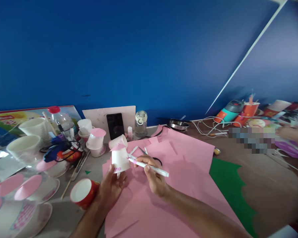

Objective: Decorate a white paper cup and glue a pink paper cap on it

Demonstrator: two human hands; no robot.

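Note:
A white paper cup, mouth down with a pink paper piece on its top, is gripped near its lower rim by my left hand. Pink pen marks show along that rim. My right hand is closed round a white marker, its pink tip close to the cup's right side; whether it touches I cannot tell. Beneath both hands lie sheets of pink paper. Behind the right hand, scissors rest on the paper, partly hidden.
Pink-topped cups and a red cup stand at the left. A phone leans on a board, beside a glass jar. Green paper, a tape roll and cables lie rightward. Another person's hand appears far right.

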